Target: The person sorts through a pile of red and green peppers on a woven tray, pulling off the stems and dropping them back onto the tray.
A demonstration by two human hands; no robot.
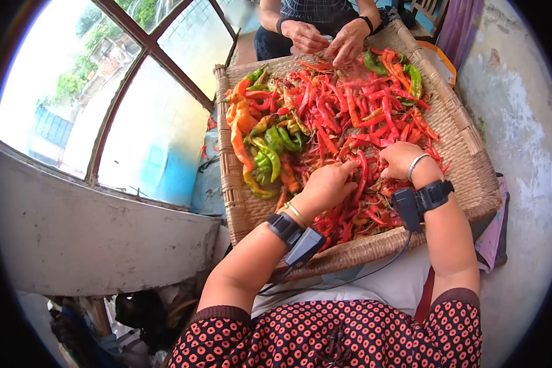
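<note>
Red chili peppers [331,110] lie heaped across a wide woven straw tray [481,165] in front of me. My left hand [326,191] is low over the near part of the heap, its fingers closed at a long red chili pepper [362,175]. Just to the right, my right hand [402,161] is closed too, fingertips down among the peppers; whatever it pinches is hidden. Green peppers [267,161] and orange peppers [241,132] are grouped along the tray's left side.
Across the tray, another person's hands [328,42] work over its far edge. A window frame [147,46] and low wall [104,233] stand on the left, a plastered wall [515,122] on the right. A cable [343,283] runs between my wrist devices.
</note>
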